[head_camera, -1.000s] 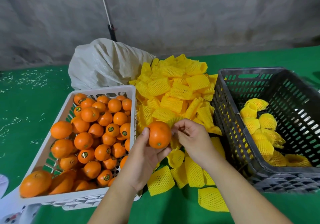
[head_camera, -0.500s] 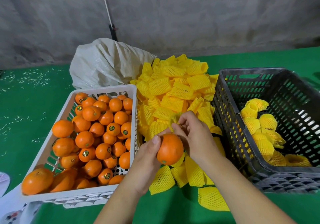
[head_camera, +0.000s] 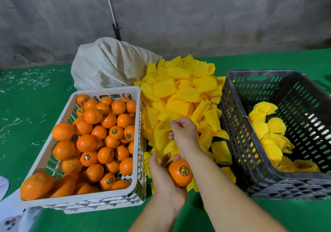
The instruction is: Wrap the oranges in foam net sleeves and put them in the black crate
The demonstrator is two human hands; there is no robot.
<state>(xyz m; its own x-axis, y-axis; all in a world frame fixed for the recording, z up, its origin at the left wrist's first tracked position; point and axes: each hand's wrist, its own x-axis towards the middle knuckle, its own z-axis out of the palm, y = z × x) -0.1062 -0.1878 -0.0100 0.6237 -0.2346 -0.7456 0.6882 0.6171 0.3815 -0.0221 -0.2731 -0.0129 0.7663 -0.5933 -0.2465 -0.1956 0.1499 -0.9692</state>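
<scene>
Nearest the camera, the left hand [head_camera: 165, 176] cups a round, glossy orange with a small sticker [head_camera: 180, 173], fingers curled under and round it, low over the green-covered worktop [head_camera: 26, 124]. Just beyond it, the right hand [head_camera: 183, 130] pinches the edge of a yellow foam net sleeve [head_camera: 162, 133] at the near side of the loose heap of yellow foam sleeves [head_camera: 180, 92]. To do this step well, I judge the right hand should lift a single sleeve free of its neighbours, spread its mouth, and draw it over the fruit while the left hand steadies the orange; the mesh looks soft and stretchy, so an even pull should seat it without tearing. To the left, the white slotted plastic crate [head_camera: 137, 95] holds many bare oranges. To the right, the black slotted plastic crate [head_camera: 231, 95] holds several wrapped ones. Farther back lie a pale woven sack [head_camera: 107, 65] and a grey wall.
</scene>
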